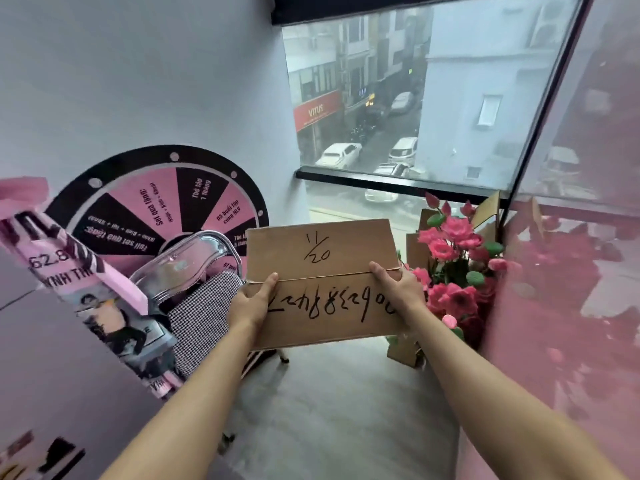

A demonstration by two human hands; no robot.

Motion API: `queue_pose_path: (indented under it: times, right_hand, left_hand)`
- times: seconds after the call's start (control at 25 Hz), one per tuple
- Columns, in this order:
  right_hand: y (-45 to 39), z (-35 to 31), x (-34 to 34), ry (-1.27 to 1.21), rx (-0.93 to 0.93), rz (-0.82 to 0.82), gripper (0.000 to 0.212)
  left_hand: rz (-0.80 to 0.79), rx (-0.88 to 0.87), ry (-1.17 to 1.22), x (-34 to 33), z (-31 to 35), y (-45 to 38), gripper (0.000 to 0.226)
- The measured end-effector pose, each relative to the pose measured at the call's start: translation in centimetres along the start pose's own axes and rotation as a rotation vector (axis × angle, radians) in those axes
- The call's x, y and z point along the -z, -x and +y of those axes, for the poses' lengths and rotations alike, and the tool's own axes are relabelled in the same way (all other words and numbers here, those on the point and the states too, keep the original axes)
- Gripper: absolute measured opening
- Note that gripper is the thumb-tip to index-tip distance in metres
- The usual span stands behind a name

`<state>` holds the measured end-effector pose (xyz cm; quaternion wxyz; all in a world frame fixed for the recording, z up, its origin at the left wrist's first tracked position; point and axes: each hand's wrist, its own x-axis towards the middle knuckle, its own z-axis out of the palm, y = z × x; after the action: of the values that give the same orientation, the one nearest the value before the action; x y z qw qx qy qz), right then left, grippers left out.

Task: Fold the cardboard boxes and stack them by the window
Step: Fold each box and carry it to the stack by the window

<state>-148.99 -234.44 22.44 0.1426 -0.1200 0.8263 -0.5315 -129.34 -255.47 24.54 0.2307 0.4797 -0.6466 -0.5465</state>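
Item: cardboard box (322, 282), brown, closed, two top flaps meeting along a seam that is running across its upper face; black handwritten marks showing on both flaps, "1/20" on the far one and a string of figures on the near one. It is being held up in the air at arm's length, over the grey floor (346, 410) and in front of the window (415, 98), resting on nothing.

Left hand (251, 304): gripping the box's left edge, thumb lying on the top face at the seam, the other fingers hidden beneath.

Right hand (398, 289): gripping the box's right edge, thumb and fingers curling over the top face at the seam. Both hands are clamping the box between them, well apart from each other, both forearms stretching forward.

Surroundings, working outward:
- chair (194, 282), chrome frame with houndstooth seat, standing just left of the box, partly behind the left hand
- pink artificial flowers (453, 265), standing just right of the box, against the corner below the window
- further cardboard pieces (486, 209), showing behind the flowers; whether they are folded cannot be told
- prize wheel (156, 202), black and pink segments, leaning against the white wall at left
- pink printed banner (79, 282), lying tilted at far left
- pink glossy wall (571, 306), at right, reflecting the flowers
- street with parked cars, showing through the glass
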Motion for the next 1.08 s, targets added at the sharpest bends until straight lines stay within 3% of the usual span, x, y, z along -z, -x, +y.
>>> queue_pose_path:
  times: [0.16, 0.28, 0.72, 1.08]
  right_hand:
    - [-10.1, -2.0, -4.4, 0.040, -0.004, -0.022, 0.068]
    - [-16.9, -1.8, -6.8, 0.031, -0.053, -0.003, 0.074]
    - [-39.4, -0.9, -8.6, -0.053, -0.262, 0.229, 0.052]
    - [-58.3, 0.1, -13.1, -0.017, -0.361, 0.204, 0.057]
  left_hand:
    - [0.031, 0.024, -0.073, -2.5, 2.2, -10.3, 0.073]
    - [0.011, -0.017, -0.114, -5.8, 3.7, -17.8, 0.077]
    - [-0.325, -0.058, -0.298, -21.5, 12.8, -41.1, 0.080]
    - [-0.348, 0.016, -0.393, -32.3, 14.6, -59.2, 0.072]
